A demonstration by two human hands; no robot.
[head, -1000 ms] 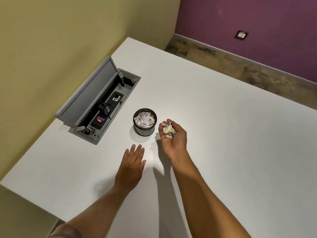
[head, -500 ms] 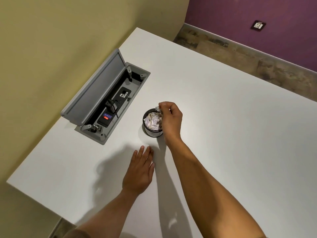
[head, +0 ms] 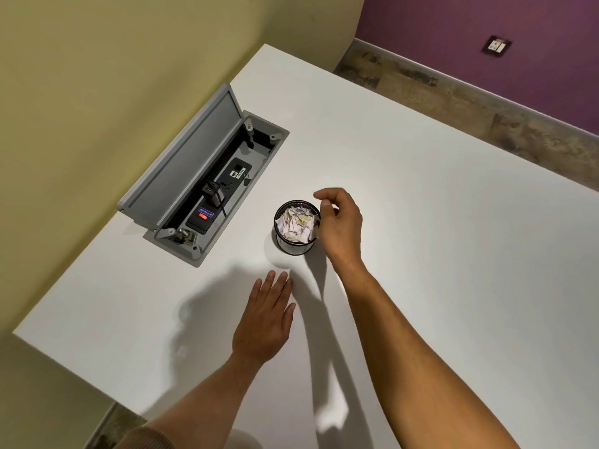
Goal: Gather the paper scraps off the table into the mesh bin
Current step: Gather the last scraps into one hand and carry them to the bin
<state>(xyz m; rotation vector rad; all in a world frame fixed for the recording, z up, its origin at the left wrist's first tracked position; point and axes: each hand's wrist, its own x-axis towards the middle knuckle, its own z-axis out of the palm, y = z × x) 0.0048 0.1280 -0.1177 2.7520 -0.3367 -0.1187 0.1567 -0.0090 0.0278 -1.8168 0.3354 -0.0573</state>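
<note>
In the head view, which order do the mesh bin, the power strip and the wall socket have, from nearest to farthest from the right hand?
Measured from the right hand:
1. Mesh bin, right beside the hand, on its left.
2. Power strip, farther left, in the open table box.
3. Wall socket, far off on the purple wall, upper right.

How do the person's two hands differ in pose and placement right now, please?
The left hand lies flat, fingers straight, on the white table; the right hand is raised, fingers loosely curled. The left sits nearer the person; the right is beside the black mesh bin of paper scraps. Neither visibly holds anything.
</note>
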